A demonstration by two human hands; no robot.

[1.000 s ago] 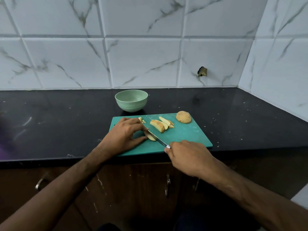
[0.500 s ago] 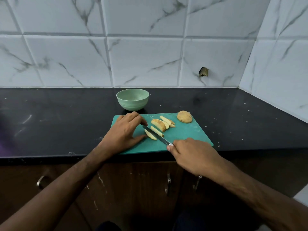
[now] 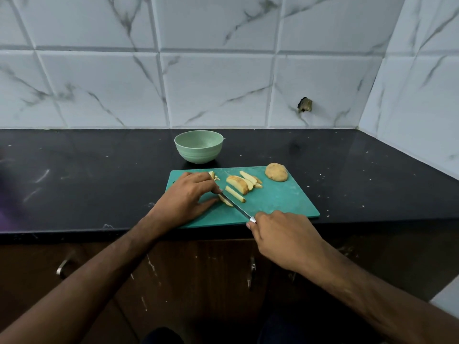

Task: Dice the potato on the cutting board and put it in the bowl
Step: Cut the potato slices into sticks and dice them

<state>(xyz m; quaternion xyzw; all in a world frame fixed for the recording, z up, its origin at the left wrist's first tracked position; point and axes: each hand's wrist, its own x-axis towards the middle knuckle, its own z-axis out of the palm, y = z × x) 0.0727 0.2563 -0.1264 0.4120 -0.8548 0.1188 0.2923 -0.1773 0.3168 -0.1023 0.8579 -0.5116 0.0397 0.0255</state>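
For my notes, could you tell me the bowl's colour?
Pale green bowl, seen in the head view.

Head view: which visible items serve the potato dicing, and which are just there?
In use: cutting board, knife, potato strips, uncut potato piece, bowl, left hand, right hand.
Just there: countertop, wall fitting, cabinet handles.

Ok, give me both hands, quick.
Left hand: pinching a potato strip on the cutting board.
Right hand: gripping the knife.
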